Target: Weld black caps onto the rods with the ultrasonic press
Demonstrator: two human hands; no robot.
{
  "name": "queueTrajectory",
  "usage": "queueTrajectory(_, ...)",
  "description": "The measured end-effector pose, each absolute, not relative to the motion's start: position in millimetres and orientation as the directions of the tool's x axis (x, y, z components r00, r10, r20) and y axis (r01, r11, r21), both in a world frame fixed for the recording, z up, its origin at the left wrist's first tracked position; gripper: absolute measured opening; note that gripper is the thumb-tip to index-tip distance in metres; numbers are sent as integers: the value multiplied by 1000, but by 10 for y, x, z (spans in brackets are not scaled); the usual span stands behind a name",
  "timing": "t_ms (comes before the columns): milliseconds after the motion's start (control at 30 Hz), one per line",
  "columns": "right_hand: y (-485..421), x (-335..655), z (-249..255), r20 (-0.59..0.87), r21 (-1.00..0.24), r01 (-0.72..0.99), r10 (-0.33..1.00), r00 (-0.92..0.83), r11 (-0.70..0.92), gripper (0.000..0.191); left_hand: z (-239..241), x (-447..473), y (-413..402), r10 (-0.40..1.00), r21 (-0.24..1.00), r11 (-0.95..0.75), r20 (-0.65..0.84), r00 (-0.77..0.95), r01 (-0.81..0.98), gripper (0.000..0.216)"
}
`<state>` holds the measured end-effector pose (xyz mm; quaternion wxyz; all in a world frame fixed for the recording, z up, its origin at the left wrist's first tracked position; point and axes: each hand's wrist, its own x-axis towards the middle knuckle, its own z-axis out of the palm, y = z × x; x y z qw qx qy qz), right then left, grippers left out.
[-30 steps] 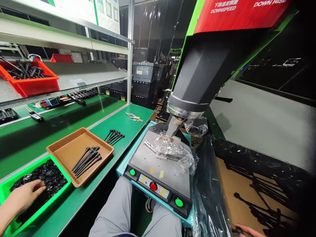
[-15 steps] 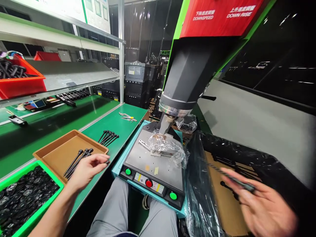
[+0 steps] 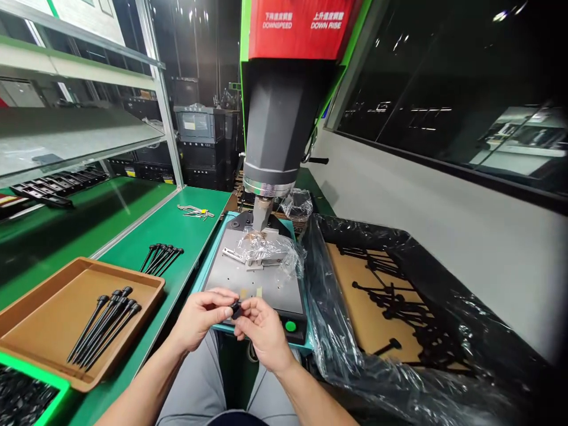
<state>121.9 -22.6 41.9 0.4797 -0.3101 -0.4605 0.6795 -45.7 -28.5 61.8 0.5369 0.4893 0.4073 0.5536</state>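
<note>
My left hand [image 3: 202,316] and my right hand [image 3: 264,331] meet in front of the machine's base plate. Between their fingertips is a small black part [image 3: 235,309], pinched from both sides. Fingers cover most of it, and I cannot make out whether a rod is joined to it. To the left, a brown tray [image 3: 26,296] holds several black rods with thick heads [image 3: 104,322]. More such rods [image 3: 162,257] lie on the green table behind the tray. At the lower left, a green bin [image 3: 57,387] contains many small black pieces [image 3: 24,393].
A press-like machine [image 3: 273,118] stands ahead, its tip over a plastic-wrapped fixture [image 3: 266,251]. A green button [image 3: 290,326] shows on its base. At right, a plastic-lined box [image 3: 341,296] holds scattered black rods [image 3: 399,307]. Pliers [image 3: 195,211] lie on the green table.
My right hand has come left from the box side, where it held a dark rod. My left hand has moved right, away from the tray, and the hands now meet. The view has turned right.
</note>
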Motion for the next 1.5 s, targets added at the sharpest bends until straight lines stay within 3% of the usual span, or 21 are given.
queueTrajectory(333, -255, 1187, 384, -23, -867, -461, 941, -338, -187, 37, 601, -428, -307, 991, 979, -69, 90, 100, -194, 12)
queueTrajectory(633, -270, 1205, 363, -189, -714, -529, 853, -486, -459, 39, 600, -398, -276, 996, 968, 10, 13, 91, -252, 11)
queueTrajectory(700, -275, 1206, 344, -189, -755, -507, 878, -439, -416, 38, 612, -398, -259, 995, 971, 37, -14, 98, -238, 12)
queueTrajectory(833, -297, 1168, 299, -63, -882, -440, 967, -245, -169, 35, 592, -390, -249, 988, 965, 93, -58, 146, -244, 12)
queueTrajectory(1033, -234, 1174, 220, -63, -818, -532, 953, -297, -219, 32, 504, -331, -233, 989, 970, 70, -36, 143, -234, 14)
queueTrajectory(1167, -112, 1225, 115, -38, -845, -500, 953, -300, -191, 37, 402, -242, -96, 996, 993, -1, 12, 85, -121, 17)
queueTrajectory(1300, 102, 1320, -62, -112, -849, -462, 943, -313, -255, 46, 220, -151, 116, 992, 999, -28, 32, 119, -32, 24)
queueTrajectory(1367, 274, 1406, -144, -158, -855, -447, 953, -257, -262, 47, 94, -144, 268, 998, 1000, -14, 15, 55, -21, 33)
queueTrajectory(1500, 731, 1632, -198, -170, -861, -475, 983, -71, -183, 46, -124, -239, 714, 953, 986, 83, -120, -278, -143, 45)
